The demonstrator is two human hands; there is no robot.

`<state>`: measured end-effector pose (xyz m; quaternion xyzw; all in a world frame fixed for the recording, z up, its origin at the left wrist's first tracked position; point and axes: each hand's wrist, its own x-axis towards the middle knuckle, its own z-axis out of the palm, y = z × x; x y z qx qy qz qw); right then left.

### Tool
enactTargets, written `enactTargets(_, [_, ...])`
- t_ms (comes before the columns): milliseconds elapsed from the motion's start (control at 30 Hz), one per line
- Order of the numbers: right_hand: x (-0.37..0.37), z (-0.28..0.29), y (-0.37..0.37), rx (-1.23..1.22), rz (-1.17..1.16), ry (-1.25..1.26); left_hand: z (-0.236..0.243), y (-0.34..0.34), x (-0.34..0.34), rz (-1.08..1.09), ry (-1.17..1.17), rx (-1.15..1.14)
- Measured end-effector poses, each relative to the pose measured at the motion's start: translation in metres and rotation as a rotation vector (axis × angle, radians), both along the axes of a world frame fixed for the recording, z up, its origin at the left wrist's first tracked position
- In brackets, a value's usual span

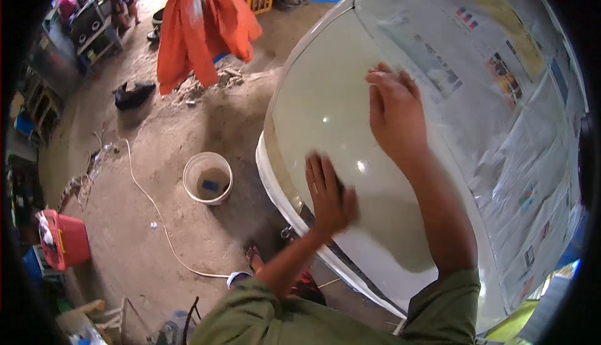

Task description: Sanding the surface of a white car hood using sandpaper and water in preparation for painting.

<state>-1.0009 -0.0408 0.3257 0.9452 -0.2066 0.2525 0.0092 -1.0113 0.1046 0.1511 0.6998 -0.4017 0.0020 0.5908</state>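
A curved, glossy white car body panel stretches out in front of me, with printed paper masking over its right side. My left hand lies on the panel near its left edge, slightly smeared, fingers straight and thumb apart. A dark patch shows beside its palm; I cannot tell whether it is shadow or a thin thing under the hand. My right hand is farther forward, over the panel beside the paper's edge. Its fingers are loosely bent and apart, with nothing visible in them.
Left of the panel, a white bucket on the floor holds a small blue block. A pale cable curves across the dusty floor. Orange cloth hangs ahead. A red tub and black bag sit farther left.
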Motion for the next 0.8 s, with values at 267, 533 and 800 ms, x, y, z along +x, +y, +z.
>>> enactTargets(267, [-0.01,0.003,-0.002,-0.169,-0.009,0.097,0.013,-0.018,0.016,0.096,0.101,0.047])
enactTargets(533, [-0.006,0.003,-0.009,-0.139,0.014,0.133,0.014,-0.008,0.021,0.059,0.099,-0.048])
enactTargets(800, [-0.005,0.003,-0.005,-0.196,-0.007,0.133,0.157,0.071,0.194,-0.116,-0.044,-0.014])
